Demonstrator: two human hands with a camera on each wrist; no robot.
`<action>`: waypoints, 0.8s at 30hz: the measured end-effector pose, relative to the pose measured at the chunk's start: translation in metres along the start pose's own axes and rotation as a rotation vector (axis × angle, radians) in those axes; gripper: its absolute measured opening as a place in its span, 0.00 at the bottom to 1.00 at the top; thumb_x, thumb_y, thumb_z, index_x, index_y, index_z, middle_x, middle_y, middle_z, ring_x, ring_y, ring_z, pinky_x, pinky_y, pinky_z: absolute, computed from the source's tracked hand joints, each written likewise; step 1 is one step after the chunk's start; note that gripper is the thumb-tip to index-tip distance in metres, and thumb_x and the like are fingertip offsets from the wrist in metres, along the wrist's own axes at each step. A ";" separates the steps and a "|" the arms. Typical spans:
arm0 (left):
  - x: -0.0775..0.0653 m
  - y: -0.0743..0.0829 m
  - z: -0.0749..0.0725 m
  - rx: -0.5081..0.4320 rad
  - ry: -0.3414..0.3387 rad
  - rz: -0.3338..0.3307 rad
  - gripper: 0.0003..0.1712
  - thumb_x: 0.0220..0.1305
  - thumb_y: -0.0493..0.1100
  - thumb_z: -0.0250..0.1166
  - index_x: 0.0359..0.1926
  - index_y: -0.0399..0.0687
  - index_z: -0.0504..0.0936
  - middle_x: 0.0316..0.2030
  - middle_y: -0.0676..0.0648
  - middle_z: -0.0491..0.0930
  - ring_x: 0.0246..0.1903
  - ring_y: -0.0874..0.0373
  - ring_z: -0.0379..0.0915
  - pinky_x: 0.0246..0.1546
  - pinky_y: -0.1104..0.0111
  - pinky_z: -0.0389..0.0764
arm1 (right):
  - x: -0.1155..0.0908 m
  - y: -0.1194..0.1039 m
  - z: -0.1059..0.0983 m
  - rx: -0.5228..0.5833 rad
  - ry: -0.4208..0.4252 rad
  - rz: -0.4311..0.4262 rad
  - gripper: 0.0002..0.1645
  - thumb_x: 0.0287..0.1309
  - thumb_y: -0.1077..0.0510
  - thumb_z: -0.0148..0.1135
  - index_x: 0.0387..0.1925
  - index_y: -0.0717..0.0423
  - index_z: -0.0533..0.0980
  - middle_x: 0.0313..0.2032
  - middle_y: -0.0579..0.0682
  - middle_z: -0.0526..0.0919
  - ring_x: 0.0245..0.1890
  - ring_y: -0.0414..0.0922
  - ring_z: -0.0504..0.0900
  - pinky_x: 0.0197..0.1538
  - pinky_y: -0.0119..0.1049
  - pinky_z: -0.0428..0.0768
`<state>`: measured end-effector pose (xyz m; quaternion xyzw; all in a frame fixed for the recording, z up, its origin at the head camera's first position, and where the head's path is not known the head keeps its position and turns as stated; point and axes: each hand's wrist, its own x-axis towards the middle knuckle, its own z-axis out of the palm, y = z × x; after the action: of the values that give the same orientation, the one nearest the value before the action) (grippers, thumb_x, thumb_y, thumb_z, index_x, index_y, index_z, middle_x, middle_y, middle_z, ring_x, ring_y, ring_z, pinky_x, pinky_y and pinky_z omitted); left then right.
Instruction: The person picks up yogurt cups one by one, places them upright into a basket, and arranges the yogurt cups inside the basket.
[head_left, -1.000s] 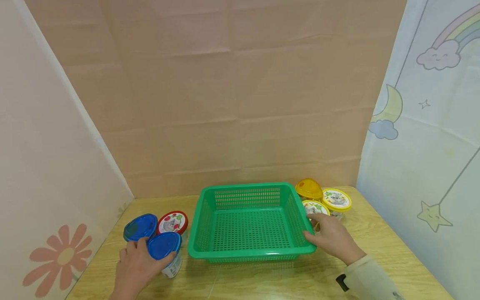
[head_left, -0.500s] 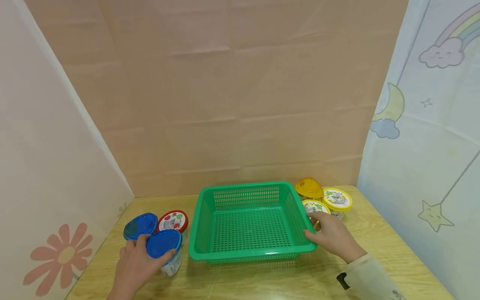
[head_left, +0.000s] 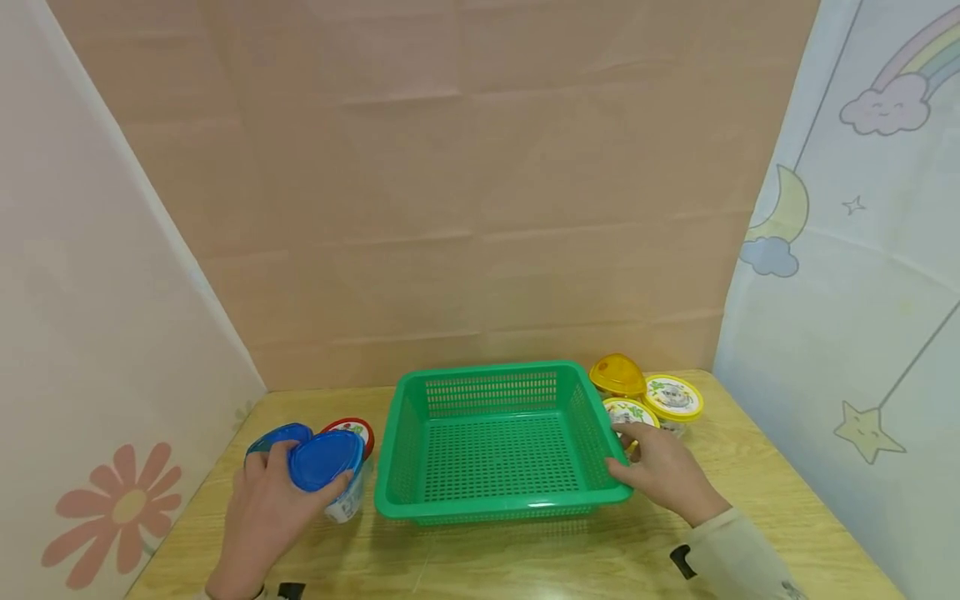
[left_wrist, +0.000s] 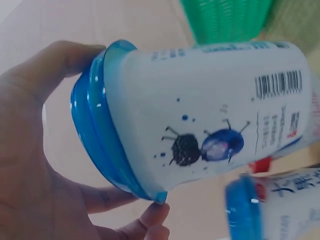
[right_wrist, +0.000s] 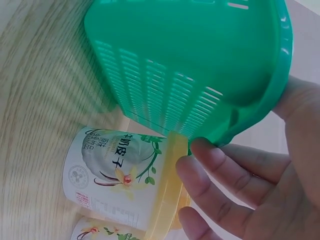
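Observation:
My left hand grips a white tub with a blue lid, thumb and fingers on opposite edges of the lid. In the left wrist view, the held tub shows dark berries and a barcode. A second blue-lidded tub and a red-lidded tub stand behind it, partly covered. At the green basket's right side is my right hand, its thumb at the rim and its other fingers loosely bent. Those fingertips lie beside the lid of a yellow-lidded tub.
Another yellow-lidded tub and one with an amber domed lid stand at the back right. All stand on a wooden table, with a tan sheet behind and printed sheets at both sides.
My left hand has raised the blue-lidded tub slightly and away from me, so it now covers more of the red-lidded tub. My right hand and the basket have stayed nearly still.

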<state>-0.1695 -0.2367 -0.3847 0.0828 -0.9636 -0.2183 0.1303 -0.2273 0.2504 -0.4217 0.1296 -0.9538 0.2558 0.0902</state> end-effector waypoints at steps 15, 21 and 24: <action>0.007 0.034 -0.017 0.023 0.061 0.053 0.60 0.48 0.76 0.69 0.63 0.30 0.69 0.51 0.25 0.70 0.50 0.29 0.66 0.40 0.40 0.75 | -0.001 0.000 0.000 -0.006 -0.001 0.012 0.35 0.54 0.49 0.72 0.61 0.61 0.76 0.38 0.47 0.84 0.28 0.35 0.77 0.29 0.35 0.75; 0.011 0.046 -0.023 -0.001 0.082 0.071 0.58 0.49 0.75 0.69 0.64 0.32 0.68 0.52 0.26 0.70 0.50 0.31 0.66 0.40 0.40 0.75 | -0.001 0.000 0.002 -0.008 0.000 0.007 0.35 0.54 0.49 0.71 0.60 0.62 0.77 0.37 0.47 0.84 0.28 0.36 0.77 0.28 0.35 0.75; 0.016 0.053 -0.025 -0.023 0.064 0.079 0.58 0.51 0.74 0.68 0.66 0.32 0.67 0.54 0.26 0.69 0.52 0.31 0.65 0.43 0.38 0.74 | -0.001 0.000 0.002 -0.012 -0.002 0.010 0.34 0.54 0.49 0.71 0.60 0.62 0.77 0.37 0.47 0.84 0.28 0.36 0.77 0.29 0.35 0.75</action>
<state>-0.1825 -0.2030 -0.3364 0.0499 -0.9589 -0.2214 0.1704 -0.2263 0.2499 -0.4238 0.1243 -0.9561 0.2503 0.0887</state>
